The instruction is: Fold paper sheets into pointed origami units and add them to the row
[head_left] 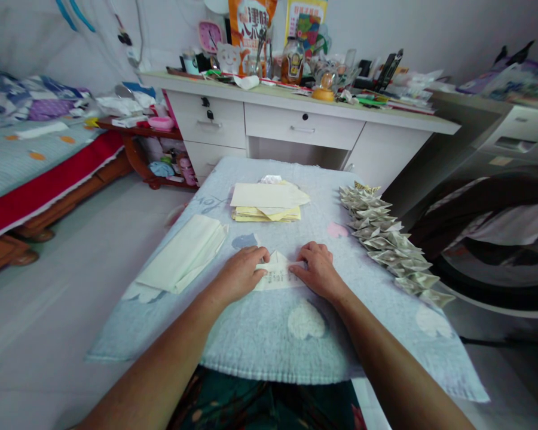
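Observation:
A partly folded sheet of paper (277, 279) with printed or written characters lies on the blue cloth in front of me, its upper edge coming to a point. My left hand (238, 273) has its thumb and curled fingers closed on the paper's left side. On the right side, my right hand (319, 270) grips it the same way, thumb pointing inward. Beyond the hands sits a stack of yellow and cream paper (266, 210). To the left is a pile of pale paper sheets (182, 254). Rows of folded pointed paper pieces (388, 242) stand at the right.
The cloth-covered table (255, 352) ends close to my lap. Behind it stands a white desk (291, 122) crowded with jars and packets. A front-loading washing machine (515, 161) is at the right, a bed (22, 161) at the left.

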`<state>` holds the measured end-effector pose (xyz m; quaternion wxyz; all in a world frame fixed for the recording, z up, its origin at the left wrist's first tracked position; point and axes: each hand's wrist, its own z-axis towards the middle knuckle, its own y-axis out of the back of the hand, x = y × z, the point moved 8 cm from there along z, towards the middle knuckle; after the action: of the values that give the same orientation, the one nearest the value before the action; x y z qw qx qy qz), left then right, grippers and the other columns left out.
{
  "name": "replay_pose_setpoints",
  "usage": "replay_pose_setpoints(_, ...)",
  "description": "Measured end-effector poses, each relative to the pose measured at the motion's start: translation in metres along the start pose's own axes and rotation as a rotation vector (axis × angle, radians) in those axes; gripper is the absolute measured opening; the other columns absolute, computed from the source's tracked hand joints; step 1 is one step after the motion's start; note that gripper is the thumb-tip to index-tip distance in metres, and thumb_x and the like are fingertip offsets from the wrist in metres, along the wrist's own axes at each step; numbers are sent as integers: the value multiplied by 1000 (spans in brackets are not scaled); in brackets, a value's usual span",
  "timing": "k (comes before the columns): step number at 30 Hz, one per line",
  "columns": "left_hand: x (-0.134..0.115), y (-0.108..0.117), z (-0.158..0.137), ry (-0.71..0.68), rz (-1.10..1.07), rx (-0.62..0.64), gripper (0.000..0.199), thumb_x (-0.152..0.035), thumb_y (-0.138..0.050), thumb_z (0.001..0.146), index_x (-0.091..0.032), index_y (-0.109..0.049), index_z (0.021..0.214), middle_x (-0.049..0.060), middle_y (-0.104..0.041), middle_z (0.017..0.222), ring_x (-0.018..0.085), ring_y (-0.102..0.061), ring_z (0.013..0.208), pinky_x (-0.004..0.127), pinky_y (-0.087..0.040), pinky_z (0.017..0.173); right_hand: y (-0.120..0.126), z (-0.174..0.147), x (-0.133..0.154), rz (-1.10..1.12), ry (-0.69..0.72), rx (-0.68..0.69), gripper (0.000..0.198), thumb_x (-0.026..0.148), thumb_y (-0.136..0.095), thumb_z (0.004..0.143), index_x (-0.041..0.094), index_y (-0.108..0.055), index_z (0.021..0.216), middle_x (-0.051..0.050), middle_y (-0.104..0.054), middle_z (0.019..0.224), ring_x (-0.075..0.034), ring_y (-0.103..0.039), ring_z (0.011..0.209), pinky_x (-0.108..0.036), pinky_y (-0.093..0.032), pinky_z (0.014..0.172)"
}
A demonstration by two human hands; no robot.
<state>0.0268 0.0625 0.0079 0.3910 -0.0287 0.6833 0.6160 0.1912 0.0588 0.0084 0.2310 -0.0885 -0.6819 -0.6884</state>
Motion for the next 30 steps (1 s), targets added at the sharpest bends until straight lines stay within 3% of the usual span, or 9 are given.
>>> replay_pose_setpoints(3, 0, 6, -2, -17, 8, 1, 10, -13, -56, 76, -20, -56, 84, 3, -56, 89, 21, -52, 92, 32, -40, 82, 3, -1, -3, 18, -4, -17, 13, 28, -67, 79, 19, -61, 87, -5, -57, 97, -23, -45, 96, -34, -31, 80)
replay_pose_setpoints(9, 5, 9, -4, 10, 40, 123, 10, -14, -54, 77, -19, -62, 75, 3, -54, 83, 20, -50, 88, 31, -38, 80, 8, -2, -8, 54, 60, -8, 8, 19, -63, 80, 20, -60, 87, -5, -56, 99, -21, -45, 95, -33, -31, 81)
replay_pose_setpoints(17, 19, 10, -7, 11, 22, 139, 19, -10, -51, 74, -21, -66, 78, 3, -58, 84, 19, -51, 88, 30, -37, 79, 0, -9, 28, -37, 305, 60, 24, 2, -48, 76, 20, -64, 81, -3, -59, 89, -19, -43, 89, -33, -28, 77)
replay_pose_setpoints(20, 15, 12, -6, 29, 58, 133, 19, -10, -51, 73, -21, -66, 77, 3, -59, 83, 19, -51, 87, 29, -37, 78, -3, -8, 36, -123, 281, 54, 10, 16, -52, 82, 18, -61, 79, -4, -58, 85, -20, -43, 87, -33, -28, 76)
replay_pose_setpoints(23, 8, 12, -4, 65, 138, 98, 11, -26, -57, 79, -20, -64, 72, 4, -58, 79, 20, -52, 83, 31, -37, 75, -6, -6, 40, -209, 216, 26, 30, 43, -50, 89, 18, -61, 79, -7, -57, 87, -22, -44, 88, -35, -28, 77)
replay_pose_setpoints(25, 5, 13, -4, 84, 210, 47, 23, -40, -61, 79, -20, -62, 68, 4, -57, 77, 22, -51, 81, 32, -36, 74, -8, -6, 41, -254, 178, 7, 41, 54, -45, 90, 18, -62, 81, -9, -57, 89, -24, -44, 89, -37, -29, 78)
replay_pose_setpoints(30, 4, 10, -5, 90, 272, -28, 28, -44, -65, 76, -20, -58, 64, 3, -56, 76, 21, -51, 79, 32, -35, 73, -12, -5, 43, -314, 125, -13, 44, 61, -48, 85, 19, -62, 84, -12, -57, 93, -28, -45, 93, -40, -31, 80)
